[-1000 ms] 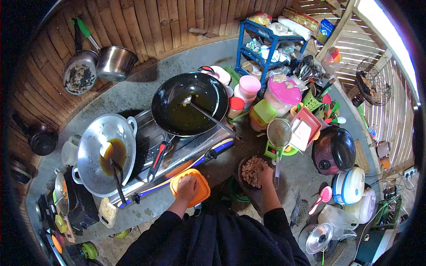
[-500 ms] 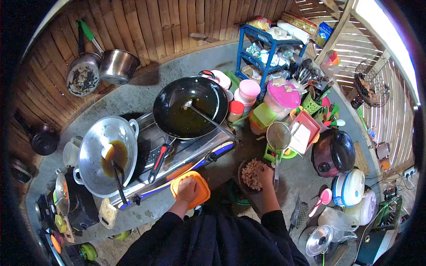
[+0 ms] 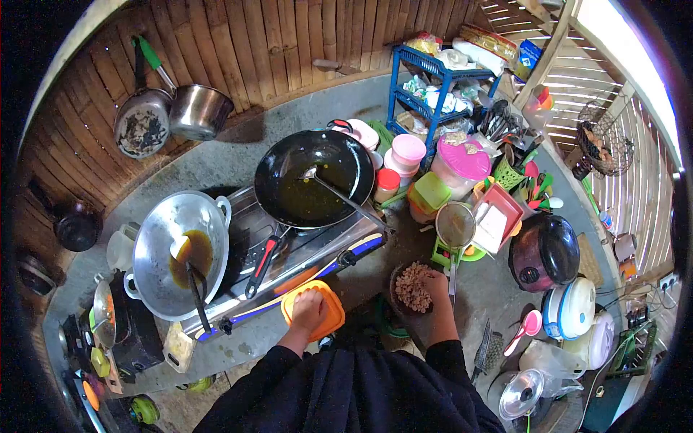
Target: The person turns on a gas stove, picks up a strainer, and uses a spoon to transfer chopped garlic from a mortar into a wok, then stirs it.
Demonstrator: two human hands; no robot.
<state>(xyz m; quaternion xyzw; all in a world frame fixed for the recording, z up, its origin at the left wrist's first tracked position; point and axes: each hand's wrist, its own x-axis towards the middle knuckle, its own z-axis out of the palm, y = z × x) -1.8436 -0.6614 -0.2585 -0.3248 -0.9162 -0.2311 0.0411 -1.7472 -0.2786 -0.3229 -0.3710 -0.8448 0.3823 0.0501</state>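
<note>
My left hand (image 3: 309, 312), fingers curled, is closed on an orange plastic container (image 3: 332, 317) at the counter's front edge. My right hand (image 3: 437, 286) reaches down into a dark round bowl (image 3: 395, 296) of pale brown, crumbly pieces (image 3: 412, 287). Its fingers bend into the pieces, and what they pinch is hidden. Just beyond that hand lies a metal strainer (image 3: 455, 225) with a long handle. On the stove (image 3: 245, 209) stands a black wok (image 3: 289, 162) with oil and a metal ladle (image 3: 328, 186) in it.
To the left, a grey metal wok (image 3: 155, 238) holds brown liquid and a dark-handled ladle (image 3: 193, 281). Tubs, a blue rack (image 3: 395, 90), a rice cooker (image 3: 543, 252), a pink ladle (image 3: 530, 325) and a grater (image 3: 492, 350) crowd the right side. Pans (image 3: 142, 123) hang on the bamboo wall.
The view has shifted slightly, so most things sit a little further right. My left hand stays on the orange container and my right hand stays in the bowl, its fingers slightly moved.
</note>
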